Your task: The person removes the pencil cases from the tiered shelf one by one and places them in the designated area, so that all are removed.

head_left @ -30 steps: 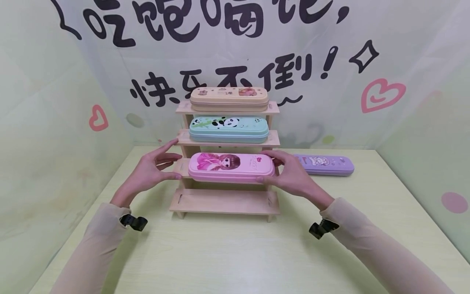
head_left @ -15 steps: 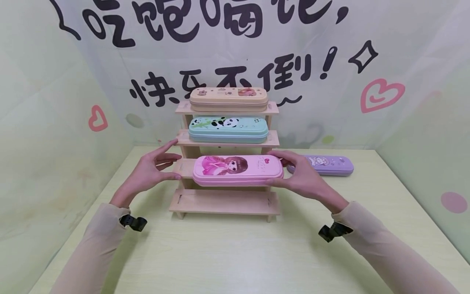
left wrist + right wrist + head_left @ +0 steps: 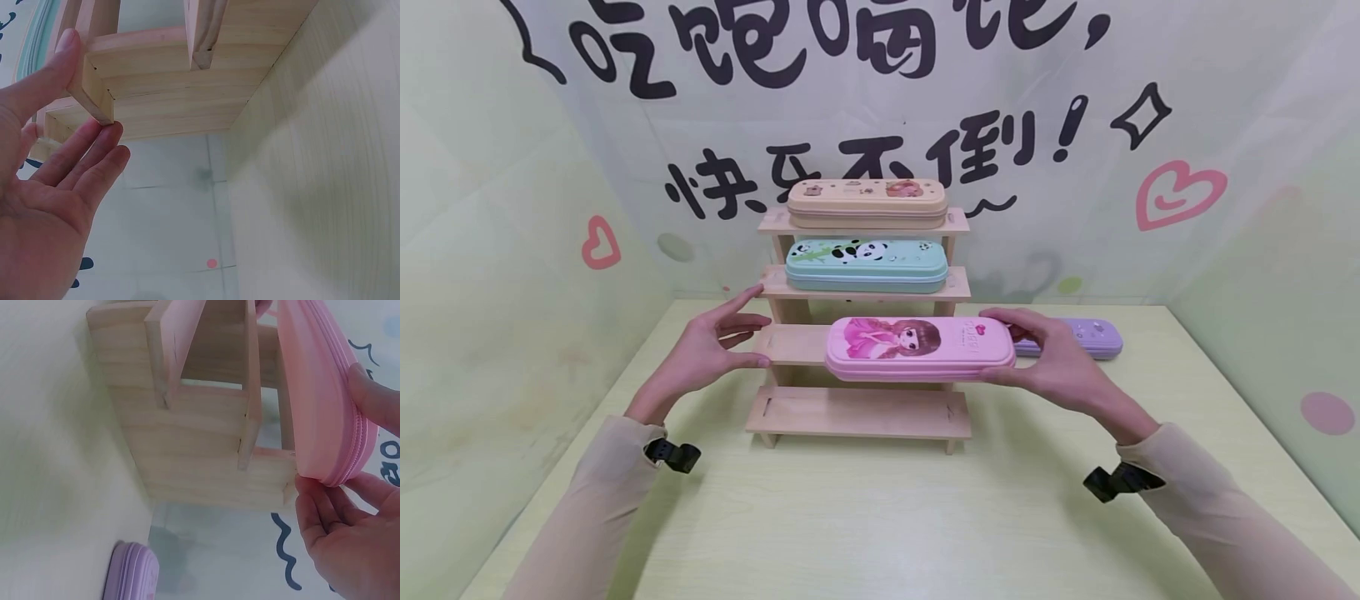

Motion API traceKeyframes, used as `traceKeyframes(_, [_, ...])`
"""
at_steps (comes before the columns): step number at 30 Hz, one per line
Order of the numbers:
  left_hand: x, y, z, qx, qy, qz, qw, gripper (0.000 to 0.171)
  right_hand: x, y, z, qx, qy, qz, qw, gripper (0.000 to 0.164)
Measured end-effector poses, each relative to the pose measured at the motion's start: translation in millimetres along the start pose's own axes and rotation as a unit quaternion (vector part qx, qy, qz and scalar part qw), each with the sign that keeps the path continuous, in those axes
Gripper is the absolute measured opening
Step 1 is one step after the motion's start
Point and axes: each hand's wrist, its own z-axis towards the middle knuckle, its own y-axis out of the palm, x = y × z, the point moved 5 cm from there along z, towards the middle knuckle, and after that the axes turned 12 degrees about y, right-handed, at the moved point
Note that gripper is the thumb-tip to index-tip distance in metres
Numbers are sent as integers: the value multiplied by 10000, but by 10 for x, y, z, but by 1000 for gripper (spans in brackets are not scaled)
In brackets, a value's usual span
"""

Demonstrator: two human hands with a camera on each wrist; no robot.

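Note:
My right hand [image 3: 1060,362] grips the right end of a pink zippered pencil case [image 3: 917,348] with a doll picture on its lid. The thumb is on the front side and the fingers are behind. The case overlaps the third tier of a stepped wooden shelf [image 3: 857,411] and sticks out past its right end. In the right wrist view the pencil case [image 3: 319,394] shows its zipper and rounded end. My left hand [image 3: 707,346] holds the left end of the shelf; the left wrist view shows thumb and fingertips on either side of a board end [image 3: 92,94].
A beige pencil case [image 3: 865,204] lies on the top tier and a mint panda pencil case [image 3: 865,265] on the second. On the table [image 3: 850,517] at right, a purple pencil case [image 3: 1101,337] is partly hidden behind my right hand. A printed cloth [image 3: 1075,208] hangs behind.
My right hand has drawn the pink pencil case to the right and slightly forward, baring the third tier's left part. More of the purple case is covered. My left hand stays put.

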Motion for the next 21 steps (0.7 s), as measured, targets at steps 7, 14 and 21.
traceKeyframes(7, [-2, -9, -3, 27, 23, -72, 10000, 107, 66, -172, -114, 180, -185, -135, 9996, 76])
traceKeyframes(14, [-2, -7, -2, 19, 27, -54, 10000, 108, 170, -369, -230, 431, -191, -187, 9987, 74])
traceKeyframes(21, [10, -4, 1, -25, 13, 70, 10000, 108, 323, -539, -351, 480, -150, -234, 9985, 74])
